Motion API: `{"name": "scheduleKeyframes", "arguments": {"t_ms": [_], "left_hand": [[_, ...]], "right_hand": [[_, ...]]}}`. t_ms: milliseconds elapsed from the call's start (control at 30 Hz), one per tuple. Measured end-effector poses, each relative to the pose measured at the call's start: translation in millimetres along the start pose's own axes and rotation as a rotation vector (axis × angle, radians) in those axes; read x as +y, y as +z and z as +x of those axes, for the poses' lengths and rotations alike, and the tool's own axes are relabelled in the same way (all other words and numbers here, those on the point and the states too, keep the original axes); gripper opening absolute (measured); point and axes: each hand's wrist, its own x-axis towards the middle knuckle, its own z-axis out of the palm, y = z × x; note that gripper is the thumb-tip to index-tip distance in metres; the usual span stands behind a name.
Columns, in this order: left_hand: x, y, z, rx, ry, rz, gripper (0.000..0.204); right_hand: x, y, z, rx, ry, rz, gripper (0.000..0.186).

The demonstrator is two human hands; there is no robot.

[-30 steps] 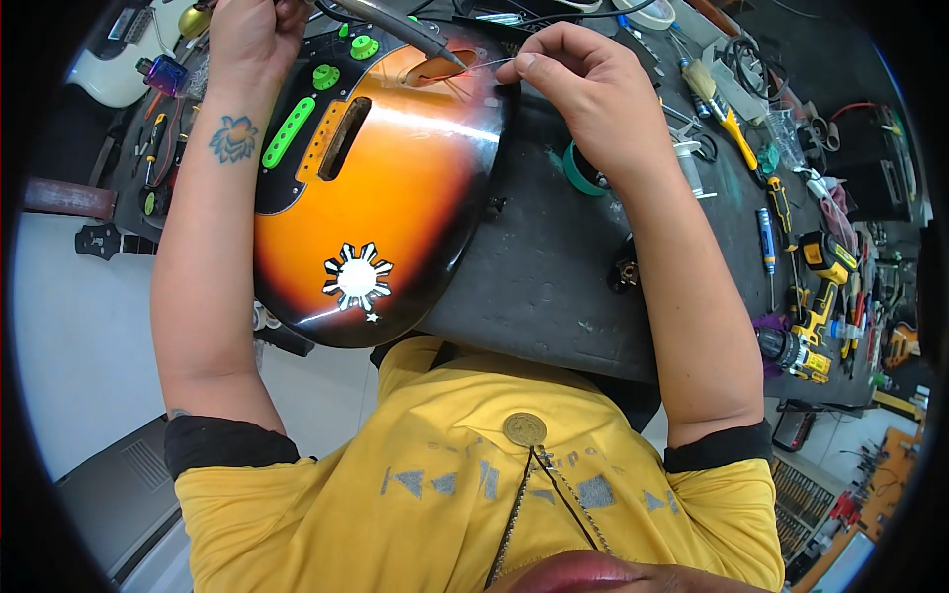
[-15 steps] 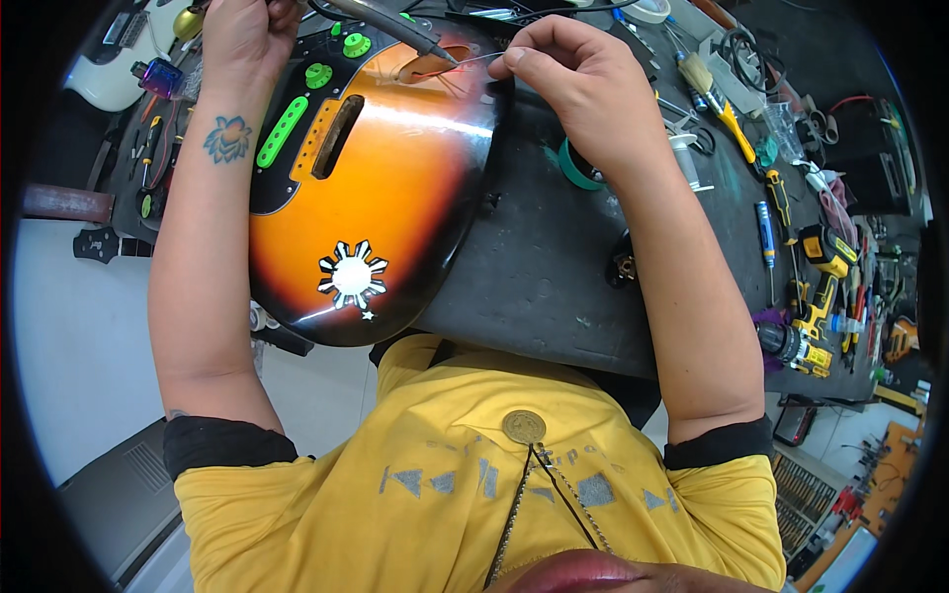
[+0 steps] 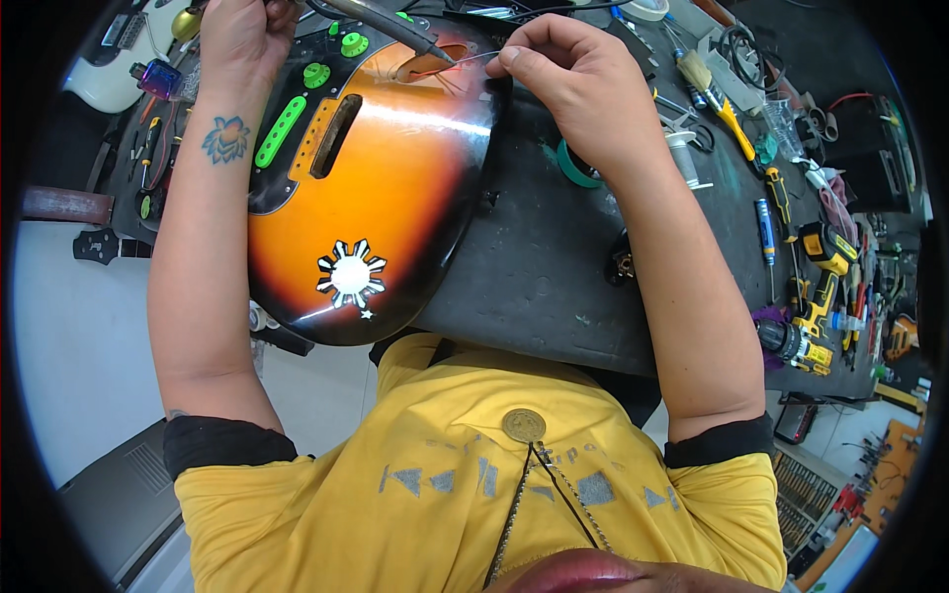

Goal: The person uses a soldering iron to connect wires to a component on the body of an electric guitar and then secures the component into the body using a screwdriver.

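A sunburst electric guitar body (image 3: 395,198) lies on the dark workbench, carrying a black pickguard, green knobs (image 3: 354,44) and a green pickup cover (image 3: 281,131). At the upper edge, my left hand (image 3: 255,35) is closed around a soldering iron (image 3: 381,22), its grip partly cut off by the frame. The iron's tip points down to thin wires (image 3: 435,72) at an oval opening (image 3: 430,64) in the body. From the right, my right hand (image 3: 563,74) pinches a thin silvery solder wire (image 3: 486,56), whose end reaches close to the tip.
Right of the guitar sits a green tape roll (image 3: 576,166), with a wire spool (image 3: 684,158) beyond it. A yellow-handled brush (image 3: 727,109), a blue screwdriver (image 3: 766,233) and a yellow-black cordless drill (image 3: 816,296) lie farther right. A white guitar body (image 3: 104,74) is at far left.
The guitar body has shifted very slightly to the left. Both hands keep nearly the same place, with iron and solder wire still close together at the opening.
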Motion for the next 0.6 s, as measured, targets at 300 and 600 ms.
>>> {"name": "scheduleKeyframes", "arguments": {"t_ms": [300,600], "left_hand": [[-1,-9,5,-0.010,-0.038,0.084,0.019],[0,2,0,0.001,-0.004,0.009,0.019]], "right_hand": [[-25,4,0,0.007,0.205,-0.038,0.014],[-29,-1,-5,-0.008,0.123,-0.034,0.016]]}}
